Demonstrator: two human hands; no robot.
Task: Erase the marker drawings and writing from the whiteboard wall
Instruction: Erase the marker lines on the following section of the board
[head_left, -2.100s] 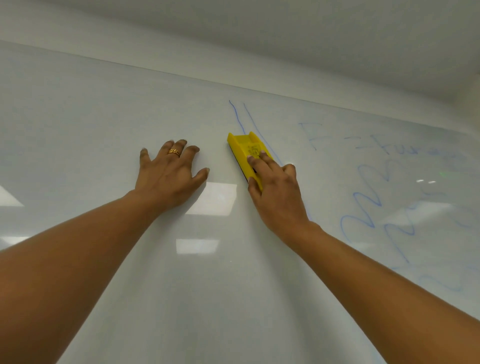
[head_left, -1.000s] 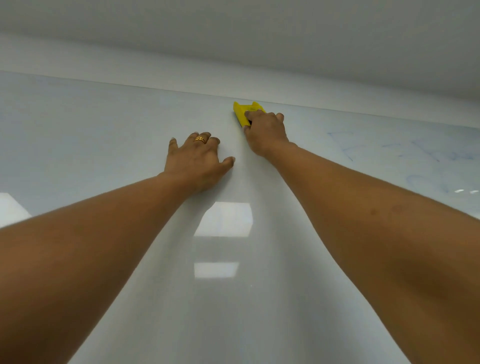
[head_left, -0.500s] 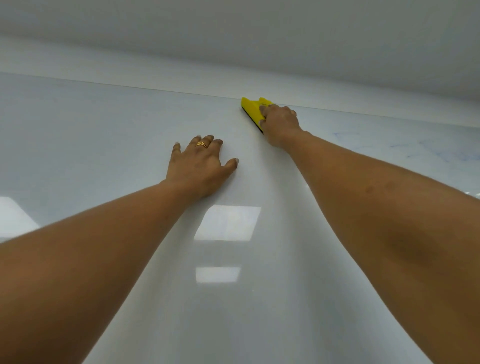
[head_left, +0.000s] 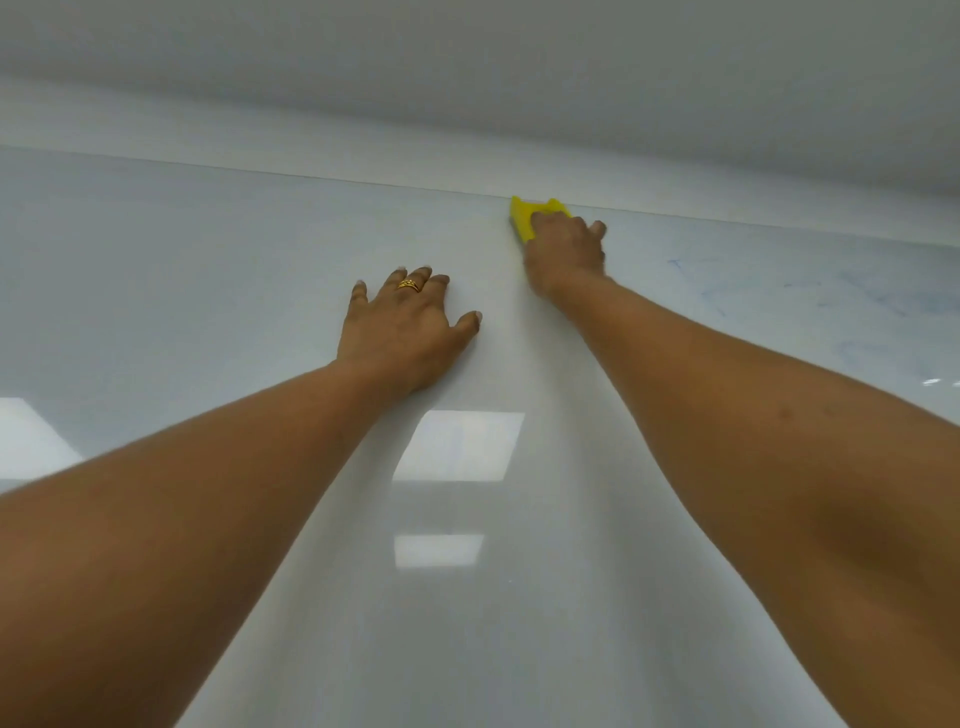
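We curl our right hand (head_left: 566, 254) over the back of the eraser (head_left: 523, 217), probably light and stiff; left hand (head_left: 405, 332) fingers spread on the board (head_left: 156, 270).

A gold ring (head_left: 410, 285) sits on a finger of the left hand (head_left: 405, 332). Above the right hand (head_left: 563, 254) runs a pale wall strip (head_left: 311, 140), with a grey ceiling (head_left: 467, 62) over it. Just below the left hand are two bright light reflections (head_left: 460, 446), one under the other.

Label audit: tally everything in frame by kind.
hands: 2, left hand and right hand
yellow eraser: 1
gold ring: 1
whiteboard wall: 1
total: 5
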